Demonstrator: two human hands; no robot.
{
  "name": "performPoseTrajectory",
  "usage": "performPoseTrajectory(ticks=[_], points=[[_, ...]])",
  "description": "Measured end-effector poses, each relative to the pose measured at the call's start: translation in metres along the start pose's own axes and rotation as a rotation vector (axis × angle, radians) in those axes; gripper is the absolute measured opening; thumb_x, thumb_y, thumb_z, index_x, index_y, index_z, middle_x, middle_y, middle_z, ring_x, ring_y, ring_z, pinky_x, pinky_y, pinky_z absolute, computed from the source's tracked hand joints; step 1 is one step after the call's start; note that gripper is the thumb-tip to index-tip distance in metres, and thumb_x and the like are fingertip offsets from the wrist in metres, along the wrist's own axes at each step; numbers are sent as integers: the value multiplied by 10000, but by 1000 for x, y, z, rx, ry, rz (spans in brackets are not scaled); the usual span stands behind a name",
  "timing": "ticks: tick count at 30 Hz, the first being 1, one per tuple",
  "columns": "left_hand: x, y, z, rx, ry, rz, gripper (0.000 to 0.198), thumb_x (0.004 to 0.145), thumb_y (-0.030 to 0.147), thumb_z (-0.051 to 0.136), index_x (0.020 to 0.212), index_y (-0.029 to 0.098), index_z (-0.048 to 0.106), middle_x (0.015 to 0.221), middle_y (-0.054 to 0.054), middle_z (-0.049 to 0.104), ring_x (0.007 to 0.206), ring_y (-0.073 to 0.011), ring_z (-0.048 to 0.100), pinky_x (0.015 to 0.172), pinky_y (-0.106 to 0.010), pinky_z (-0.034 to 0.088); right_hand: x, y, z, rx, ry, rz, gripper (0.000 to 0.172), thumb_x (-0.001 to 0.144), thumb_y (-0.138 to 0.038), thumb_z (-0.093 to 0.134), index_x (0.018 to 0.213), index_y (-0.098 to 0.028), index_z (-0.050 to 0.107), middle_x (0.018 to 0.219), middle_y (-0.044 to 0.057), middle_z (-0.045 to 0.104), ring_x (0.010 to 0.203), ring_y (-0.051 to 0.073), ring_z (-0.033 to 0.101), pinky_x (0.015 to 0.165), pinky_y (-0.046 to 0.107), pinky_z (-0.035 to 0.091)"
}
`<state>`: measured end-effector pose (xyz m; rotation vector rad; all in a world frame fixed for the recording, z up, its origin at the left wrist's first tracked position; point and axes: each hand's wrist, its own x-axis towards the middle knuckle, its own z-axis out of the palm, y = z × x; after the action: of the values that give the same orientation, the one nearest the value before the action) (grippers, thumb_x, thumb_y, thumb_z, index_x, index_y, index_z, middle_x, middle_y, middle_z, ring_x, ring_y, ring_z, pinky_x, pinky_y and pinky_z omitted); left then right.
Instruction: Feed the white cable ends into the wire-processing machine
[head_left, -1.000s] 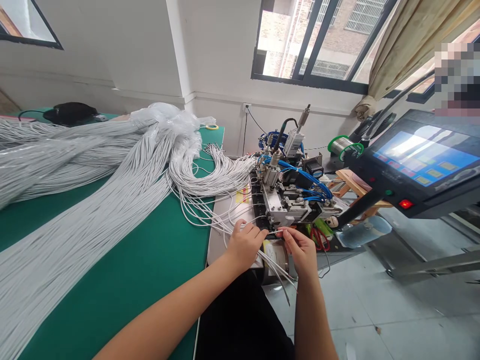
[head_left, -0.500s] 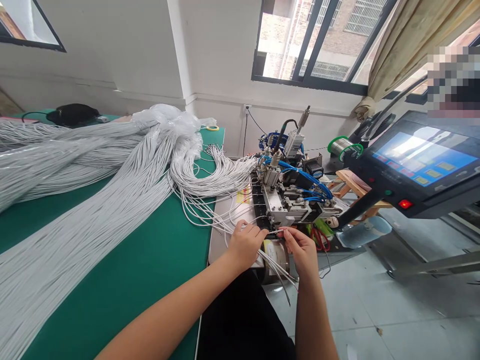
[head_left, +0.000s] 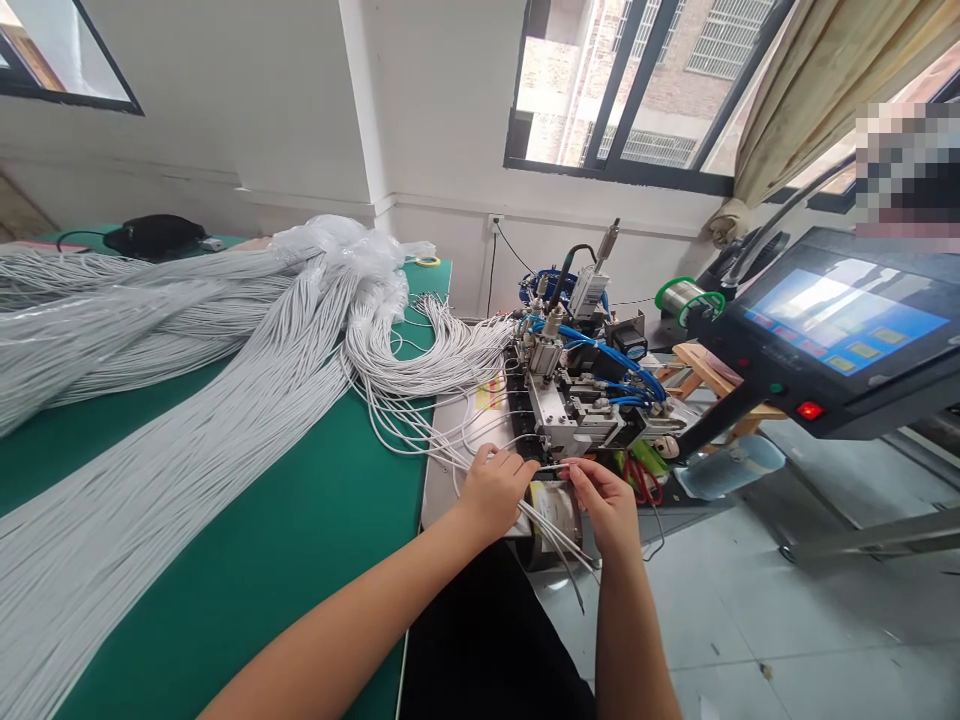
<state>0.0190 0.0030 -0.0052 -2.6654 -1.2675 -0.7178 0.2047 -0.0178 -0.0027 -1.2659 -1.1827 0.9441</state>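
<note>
My left hand (head_left: 495,488) is closed around a white cable (head_left: 553,466), which sticks out to the right past its fingertips. The thumb and fingers of my right hand (head_left: 602,492) pinch that cable at its end. Both hands are at the front of a metal machine (head_left: 559,400) with blue air hoses. Several loose cable ends (head_left: 551,530) hang below my left hand, in front of a round spool (head_left: 561,500). More white cables (head_left: 435,350) curve from the green table into the machine's left side.
Long bundles of white cable (head_left: 225,410) cover much of the green table (head_left: 300,540). A screen panel (head_left: 847,320) on an arm stands at the right. Behind the machine is a solder wire reel (head_left: 686,298). Red-handled scissors (head_left: 645,482) and a clear blue container (head_left: 731,468) are right of my hands.
The view has shifted slightly. Both hands keep hold of the cable in nearly the same place by the machine.
</note>
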Motion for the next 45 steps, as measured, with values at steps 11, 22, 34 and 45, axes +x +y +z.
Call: performPoseTrajectory(ticks=[11, 22, 34, 45], points=[[1, 0, 0, -2, -28, 4, 386, 769, 121, 509, 1148, 192, 526, 905, -48, 624, 866, -216, 556, 877, -400, 316, 1, 1, 3, -7, -10, -25, 315, 790, -428, 668, 955, -161, 694, 778, 72, 707, 641, 175, 594, 508, 247, 415], [1, 0, -1, -4, -37, 7, 416, 740, 109, 523, 1148, 191, 522, 913, -43, 620, 864, -216, 553, 862, -390, 329, 0, -2, 5, -86, 4, -65, 307, 823, -441, 623, 940, -163, 680, 761, 57, 683, 521, 118, 482, 455, 230, 348], [1, 0, -4, -29, -67, 5, 516, 638, 84, 555, 1142, 187, 517, 933, -40, 618, 875, -217, 553, 865, -390, 341, 0, 1, 3, -44, -12, -39, 330, 825, -456, 614, 964, -167, 691, 762, 52, 679, 486, 103, 437, 431, 223, 318], [1, -1, -3, -35, -68, 36, 456, 717, 84, 520, 1157, 206, 510, 938, -43, 628, 860, -202, 568, 865, -375, 331, 5, 0, -3, -22, 0, -57, 238, 789, -402, 646, 801, -168, 686, 677, 33, 642, 652, 173, 572, 619, 270, 446]])
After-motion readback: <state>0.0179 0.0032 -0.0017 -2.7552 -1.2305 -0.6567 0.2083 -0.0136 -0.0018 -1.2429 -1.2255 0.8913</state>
